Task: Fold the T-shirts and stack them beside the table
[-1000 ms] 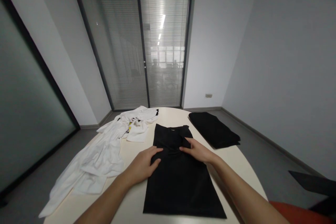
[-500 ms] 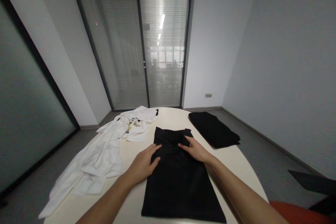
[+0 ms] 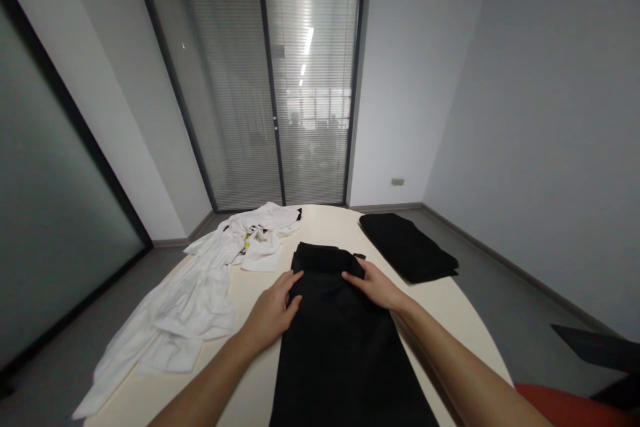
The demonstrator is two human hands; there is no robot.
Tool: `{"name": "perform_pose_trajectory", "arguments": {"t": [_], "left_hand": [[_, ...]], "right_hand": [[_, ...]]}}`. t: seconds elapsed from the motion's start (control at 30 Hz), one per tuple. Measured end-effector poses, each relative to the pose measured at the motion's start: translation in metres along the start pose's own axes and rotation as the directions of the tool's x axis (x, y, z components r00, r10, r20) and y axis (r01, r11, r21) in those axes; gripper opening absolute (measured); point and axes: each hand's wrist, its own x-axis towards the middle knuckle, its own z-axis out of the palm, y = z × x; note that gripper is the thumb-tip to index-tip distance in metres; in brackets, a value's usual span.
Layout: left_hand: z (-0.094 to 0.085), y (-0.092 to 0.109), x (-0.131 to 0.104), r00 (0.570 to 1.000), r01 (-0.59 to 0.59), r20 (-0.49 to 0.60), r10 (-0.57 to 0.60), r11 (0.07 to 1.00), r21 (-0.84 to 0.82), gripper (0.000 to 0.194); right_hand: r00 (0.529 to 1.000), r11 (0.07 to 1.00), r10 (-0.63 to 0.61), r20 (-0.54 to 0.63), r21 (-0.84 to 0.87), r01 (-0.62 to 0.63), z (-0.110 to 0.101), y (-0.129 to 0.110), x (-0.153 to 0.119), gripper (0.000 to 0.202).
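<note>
A black folded garment (image 3: 340, 347) lies lengthwise in front of me, its far end doubled into a thick fold; its exact kind is hard to tell. My left hand (image 3: 275, 307) rests at its left edge, thumb and index finger apart on the cloth. At the far right corner my right hand (image 3: 377, 283) pinches the fold, thumb on top and the other fingers partly hidden behind the fabric. The garment's near end runs out of the picture at the bottom.
White clothes (image 3: 200, 300) lie in a loose heap along the left side of the pale round table (image 3: 325, 217). Another folded black garment (image 3: 407, 247) lies at the back right. An orange seat (image 3: 560, 407) shows at bottom right. Glass doors (image 3: 260, 93) stand behind.
The black garment's near edge has moved toward me, out of the picture. Its far end now shows a neater, thicker fold. Both hands have hardly moved.
</note>
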Motion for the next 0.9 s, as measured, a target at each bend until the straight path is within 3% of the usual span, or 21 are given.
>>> {"name": "perform_pose_trajectory", "arguments": {"t": [0.1,0.2,0.3,0.4,0.5,0.7,0.8,0.9], "left_hand": [[0.006,-0.005,0.0,1.0,-0.001,-0.014,0.001,1.0,0.023,0.046],[0.008,-0.006,0.0,0.999,0.006,-0.045,-0.005,1.0,0.023,0.044],[0.008,-0.004,0.0,0.999,0.019,-0.051,-0.018,1.0,0.025,0.043],[0.007,-0.003,0.0,0.998,0.023,-0.055,-0.022,0.999,0.022,0.043],[0.008,-0.004,0.001,0.998,0.02,-0.067,-0.019,1.0,0.016,0.042],[0.015,-0.014,0.002,0.994,-0.019,-0.107,0.018,1.0,-0.007,0.041],[0.015,-0.015,0.002,0.994,-0.02,-0.108,0.019,1.0,-0.016,0.042],[0.012,-0.013,0.002,0.993,-0.015,-0.119,0.014,1.0,-0.008,0.042]], "right_hand": [[1.0,0.999,0.025,0.008,-0.025,-0.025,0.0,0.003,-0.001,0.054],[0.999,0.998,0.051,-0.002,-0.041,-0.052,-0.001,0.004,-0.004,0.087],[0.999,0.983,0.044,0.019,-0.182,-0.04,-0.003,0.004,-0.008,0.113],[1.0,0.931,-0.006,-0.009,-0.365,0.002,-0.006,0.004,-0.008,0.095],[0.995,0.871,-0.005,-0.103,-0.489,-0.046,-0.012,0.005,-0.006,0.078],[0.927,0.848,0.101,-0.362,-0.455,-0.271,-0.026,0.013,-0.002,0.065],[0.909,0.83,0.113,-0.402,-0.464,-0.309,-0.028,0.019,-0.001,0.07],[0.898,0.852,0.064,-0.435,-0.445,-0.276,-0.029,0.023,0.001,0.054]]}}
